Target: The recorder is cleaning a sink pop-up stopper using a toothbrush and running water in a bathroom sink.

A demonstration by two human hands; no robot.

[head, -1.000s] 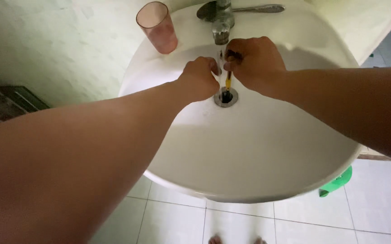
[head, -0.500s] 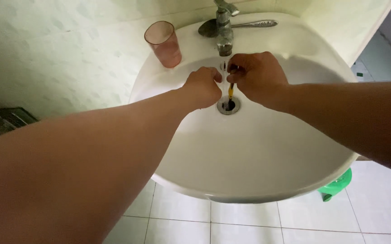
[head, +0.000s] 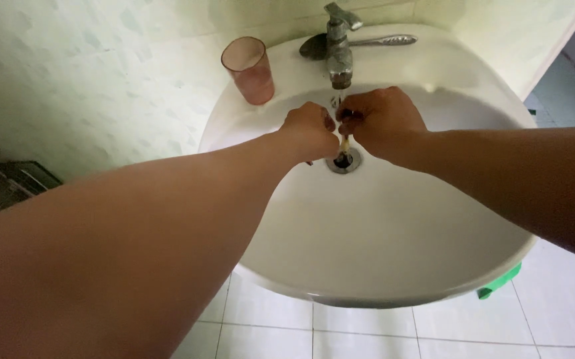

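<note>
I am holding both hands together over the middle of a white basin, directly under the spout of a metal tap that is standing at twelve o'clock on the rim. My right hand is curled into a loose fist, its fingers pinching the top of a thin stick-like thing with a yellowish shaft; it is too small and too covered for me to tell what kind of tool it is. The stick is hanging almost upright, its lower end pointing down at the round metal drain, just above it or touching it, I cannot tell which. My left hand is also closed into a fist, its knuckles pressing up against the right hand at nine o'clock of the stick; whether its fingertips are gripping the stick too is hidden. A thin stream of water seems to be running between tap and hands, though it is faint. A translucent pink cup is standing upright on the basin rim at ten o'clock, well apart from my hands. A metal spoon-like handle is lying behind the tap. Something green is peeking out below the basin at four o'clock, over the white tiled floor.
</note>
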